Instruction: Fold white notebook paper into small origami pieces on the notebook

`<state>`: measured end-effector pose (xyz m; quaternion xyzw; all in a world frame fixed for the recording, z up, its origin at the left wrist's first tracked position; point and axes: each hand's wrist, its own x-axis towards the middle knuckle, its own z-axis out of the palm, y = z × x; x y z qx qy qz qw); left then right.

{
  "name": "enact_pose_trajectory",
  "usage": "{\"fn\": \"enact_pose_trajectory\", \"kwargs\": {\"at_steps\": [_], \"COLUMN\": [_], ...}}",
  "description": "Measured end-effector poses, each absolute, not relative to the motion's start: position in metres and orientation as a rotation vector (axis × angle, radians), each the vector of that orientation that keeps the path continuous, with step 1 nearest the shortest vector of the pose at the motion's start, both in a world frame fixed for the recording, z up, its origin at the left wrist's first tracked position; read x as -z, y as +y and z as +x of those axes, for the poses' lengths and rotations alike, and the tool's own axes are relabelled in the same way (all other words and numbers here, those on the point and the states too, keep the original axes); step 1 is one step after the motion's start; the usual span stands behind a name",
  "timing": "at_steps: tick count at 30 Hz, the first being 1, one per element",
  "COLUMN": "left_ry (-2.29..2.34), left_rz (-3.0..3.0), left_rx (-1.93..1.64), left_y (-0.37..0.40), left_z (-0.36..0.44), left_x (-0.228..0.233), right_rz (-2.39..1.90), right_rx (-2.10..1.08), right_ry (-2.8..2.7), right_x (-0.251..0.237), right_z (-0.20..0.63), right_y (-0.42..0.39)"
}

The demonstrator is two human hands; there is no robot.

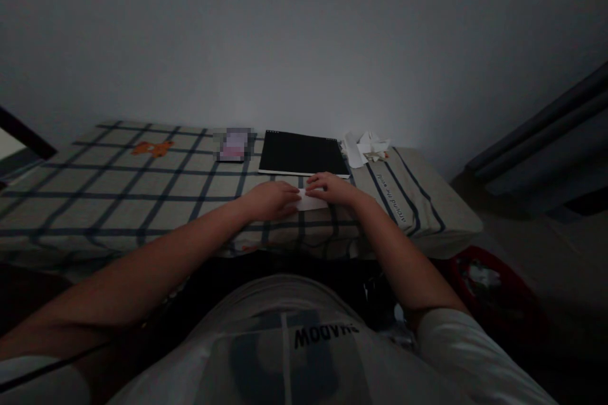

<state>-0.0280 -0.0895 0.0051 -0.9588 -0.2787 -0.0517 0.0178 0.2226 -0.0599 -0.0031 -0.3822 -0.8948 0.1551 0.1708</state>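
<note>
**Operator:** While both my hands lie flat on the checked bedcover [142, 183], I'm pressing a small white paper [310, 201] down between them. My left hand [270, 200] covers its left end, fingers stretched out and flat, not curled round anything; my right hand [332, 188] rests on its far right edge the same way.

**Observer:** So which step is that?

**Operator:** Creasing a fold, I'd judge (the light is dim, so I can't make out the fold line itself). The paper lies near the bed's front edge, just in front of the black pad [304, 153].

**Observer:** And what does the next move need?

**Operator:** Probably one hand pinning the sheet while the other's fingertips run along the crease. More white paper scraps [367, 147] sit beside the pad, on the striped pillow [418, 202].
</note>
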Motion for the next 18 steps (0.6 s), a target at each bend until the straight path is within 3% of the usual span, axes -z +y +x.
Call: {"fn": "enact_pose_trajectory", "kwargs": {"at_steps": [5,12,18], "left_ry": [-0.848,-0.845,-0.814], "left_rz": [-2.841,-2.913,-2.953], "left_rx": [-0.129,-0.169,-0.177], "left_y": [-0.097,-0.101,-0.082], "left_z": [-0.017,-0.019,-0.021], "left_x": [-0.012,-0.017,-0.019], "right_rz": [-0.970,-1.041,-1.002], "right_rx": [-0.554,-0.400,-0.502], "right_ry": [-2.524,-2.884,-2.950], "right_x": [-0.011,-0.023,-0.037], "right_z": [0.220,0.219,0.220], "right_y": [-0.060,-0.084,-0.069]}}
